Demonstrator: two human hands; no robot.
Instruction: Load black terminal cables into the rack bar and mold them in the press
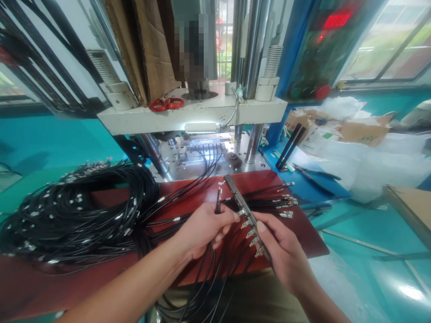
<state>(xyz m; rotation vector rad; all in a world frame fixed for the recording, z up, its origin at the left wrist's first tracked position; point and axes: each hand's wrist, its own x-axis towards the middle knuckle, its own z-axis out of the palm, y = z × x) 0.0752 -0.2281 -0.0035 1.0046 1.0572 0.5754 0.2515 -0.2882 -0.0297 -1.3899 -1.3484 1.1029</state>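
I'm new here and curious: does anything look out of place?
Perhaps the red-handled scissors: they lie on the press's white plate, handles at its front edge, an odd spot for a tool that could get knocked off.

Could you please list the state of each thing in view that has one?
Left hand: closed around a cable, fingertips at the bar.
Right hand: gripping the bar.
Bar: tilted, connectors along one edge.
Cable bundle: coiled.
White press plate: above the metal bed.
Tube lamp: lit.
Digital display: lit red.
Pliers: handles apart.
Red-handled scissors: lying down.
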